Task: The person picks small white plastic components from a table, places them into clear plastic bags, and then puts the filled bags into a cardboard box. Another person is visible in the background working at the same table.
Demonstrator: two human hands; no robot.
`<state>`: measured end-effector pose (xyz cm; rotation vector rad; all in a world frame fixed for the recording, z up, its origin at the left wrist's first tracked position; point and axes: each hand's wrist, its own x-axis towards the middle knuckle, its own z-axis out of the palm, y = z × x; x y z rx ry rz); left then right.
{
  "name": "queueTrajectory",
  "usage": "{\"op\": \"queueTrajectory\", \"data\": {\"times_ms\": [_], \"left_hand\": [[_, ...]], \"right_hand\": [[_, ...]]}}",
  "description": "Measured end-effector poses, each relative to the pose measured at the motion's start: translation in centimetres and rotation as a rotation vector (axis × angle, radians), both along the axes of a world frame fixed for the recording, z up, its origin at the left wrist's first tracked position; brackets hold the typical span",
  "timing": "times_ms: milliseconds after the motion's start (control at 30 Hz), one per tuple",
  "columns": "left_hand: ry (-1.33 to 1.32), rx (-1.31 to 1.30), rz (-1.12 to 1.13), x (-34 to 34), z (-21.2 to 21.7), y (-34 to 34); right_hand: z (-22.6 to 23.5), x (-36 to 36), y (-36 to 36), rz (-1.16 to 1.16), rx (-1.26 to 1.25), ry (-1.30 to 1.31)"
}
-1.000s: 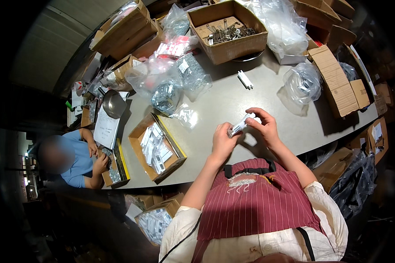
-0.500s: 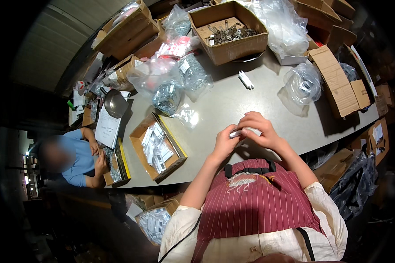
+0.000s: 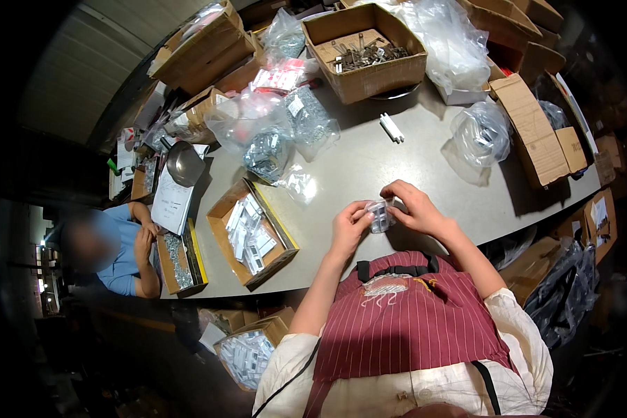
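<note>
Between my two hands is a small clear plastic packet (image 3: pixel 379 217) with grey and dark parts showing through it. The fingertips of my left hand (image 3: pixel 350 226) pinch its left side. My right hand (image 3: pixel 418 207) grips the upper right corner with thumb and fingers. Both hands are over the near part of the table, just in front of my red striped apron. What exactly the packet contains is too small to make out. Left of my hands stands an open cardboard box (image 3: pixel 221 217) of white and grey flat pieces.
White sticks (image 3: pixel 391 128) lie mid-table. Farther back stand a carton of metal parts (image 3: pixel 369 87) and clear bags of hardware (image 3: pixel 263 155). At right are a plastic bag (image 3: pixel 482 136) and cardboard (image 3: pixel 533 132). A co-worker in a blue shirt (image 3: pixel 129 244) sits at left beside a box of small parts.
The packet, mostly hidden by my fingers before, now shows flat between my hands, and my hands have spread slightly apart. The co-worker's hands have moved back from the parts box.
</note>
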<state>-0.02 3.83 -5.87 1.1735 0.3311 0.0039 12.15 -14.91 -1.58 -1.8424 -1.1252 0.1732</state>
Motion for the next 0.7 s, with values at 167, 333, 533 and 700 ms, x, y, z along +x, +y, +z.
{"op": "queueTrajectory", "data": {"times_ms": [167,333,533,700], "left_hand": [[0.005,-0.013,0.110,-0.3,-0.4,0.3],[-0.005,0.161,0.202,-0.1,-0.3,0.1],[-0.163,0.928,0.185,-0.4,2.0,-0.4],[-0.235,1.044,0.237,-2.2,4.5,0.7]], "right_hand": [[-2.7,0.4,0.1,-0.020,-0.035,0.225],[-3.7,-0.4,0.2,-0.072,-0.015,0.273],[-0.6,-1.6,2.2,0.057,0.021,-0.037],[0.6,-2.7,4.2,0.074,0.057,-0.151]]}}
